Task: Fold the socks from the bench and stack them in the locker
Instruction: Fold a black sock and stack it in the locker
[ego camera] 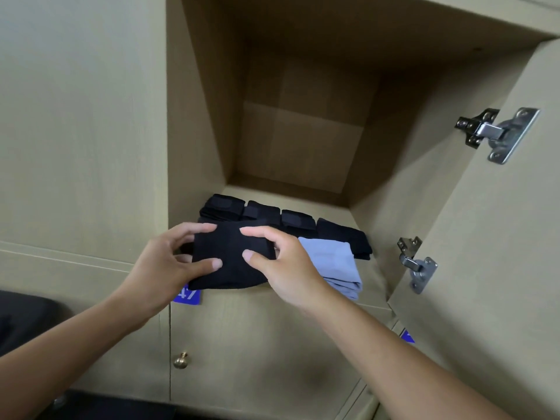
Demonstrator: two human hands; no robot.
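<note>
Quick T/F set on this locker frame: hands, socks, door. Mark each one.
1. Both hands hold the black folded sock: left hand, right hand. True.
2. The light blue sock lies left of the black one. False: it lies to its right.
3. The locker door is closed. False: it stands open, hinges showing.
4. Black folded socks in a row lie behind the held one. True.
5. The locker is numbered 12. False: the blue tag reads 47.

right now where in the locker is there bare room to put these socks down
Free: the locker floor behind the row of black socks, up to the back wall. Crowded: the front edge, where the blue socks lie beside the black pair held by the left hand and right hand.
</note>
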